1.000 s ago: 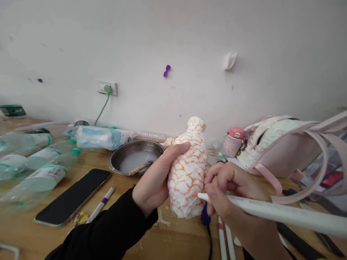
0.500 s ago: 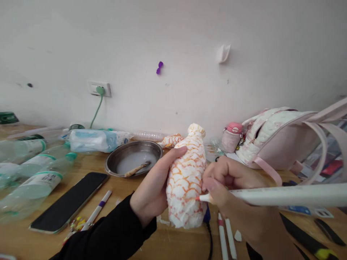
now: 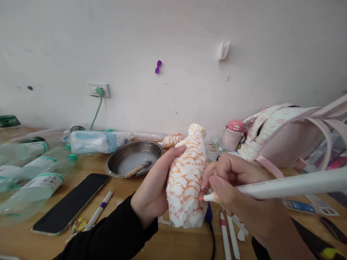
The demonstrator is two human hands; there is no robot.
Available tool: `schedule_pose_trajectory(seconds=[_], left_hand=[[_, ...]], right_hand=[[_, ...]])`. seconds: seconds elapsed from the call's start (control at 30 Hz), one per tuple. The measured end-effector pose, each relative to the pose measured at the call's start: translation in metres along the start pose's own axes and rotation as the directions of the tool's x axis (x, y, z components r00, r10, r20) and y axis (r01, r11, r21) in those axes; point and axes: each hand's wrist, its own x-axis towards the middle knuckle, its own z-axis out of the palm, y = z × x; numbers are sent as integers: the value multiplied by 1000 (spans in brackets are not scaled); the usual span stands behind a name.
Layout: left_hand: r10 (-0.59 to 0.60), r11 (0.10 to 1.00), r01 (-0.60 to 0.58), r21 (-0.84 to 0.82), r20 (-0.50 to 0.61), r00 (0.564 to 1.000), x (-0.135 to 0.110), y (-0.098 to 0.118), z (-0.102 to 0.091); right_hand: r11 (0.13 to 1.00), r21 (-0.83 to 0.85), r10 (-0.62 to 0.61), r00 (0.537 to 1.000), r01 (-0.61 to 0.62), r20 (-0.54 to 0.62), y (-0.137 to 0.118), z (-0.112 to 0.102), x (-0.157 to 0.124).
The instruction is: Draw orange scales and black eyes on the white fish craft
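Observation:
My left hand is wrapped round a white, paper-covered bottle, its thumb lying on the front. Orange scale-like arcs cover the upper part of the bottle, and redder marks run across its lower part. The bottle is held neck up, slightly tilted, above the table. Between the thumb and fingers of my right hand is a white marker. Its orange-red tip points left at the lower right side of the bottle; whether it touches the paper I cannot tell.
A metal bowl of cloudy liquid with a brush stands behind my left hand. Clear plastic bottles and a phone lie left. Loose markers lie in front. A pink bag and pink flask stand right.
The marker's tip has shifted slightly right on the bottle, and its back end has risen. My left hand and the bottle have barely moved.

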Motion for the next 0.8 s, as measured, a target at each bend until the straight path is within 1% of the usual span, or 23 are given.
schedule_pose_trajectory(seconds=[0.07,0.17,0.33,0.43,0.5,0.6,0.7,0.8], left_hand=[[5,1000,-4,3,-13,1000,0,-1,1],[2,1000,-1,21,-39,999,0,-1,1],[22,998,-18,53,-81,996,1,0,2],[49,995,-40,88,-99,994,1,0,2],[72,991,-58,120,-120,990,0,1,1],[141,976,-115,186,-135,981,0,0,-2],[197,959,-160,233,-142,970,0,0,-4],[194,958,-158,238,-136,971,-1,0,-4]], right_hand=[[1000,-30,-3,1000,2,-21,-1,1,-1],[999,-39,-25,1000,25,-2,-3,2,-3],[996,-90,33,998,-28,58,-2,-1,-1],[990,-137,-26,996,38,90,-1,-4,-1],[980,-174,-83,995,92,59,-1,-5,-2],[949,-282,-145,989,142,9,-2,-3,-3],[918,-356,-176,984,174,25,-2,2,-2],[918,-354,-186,982,181,22,0,5,-1]])
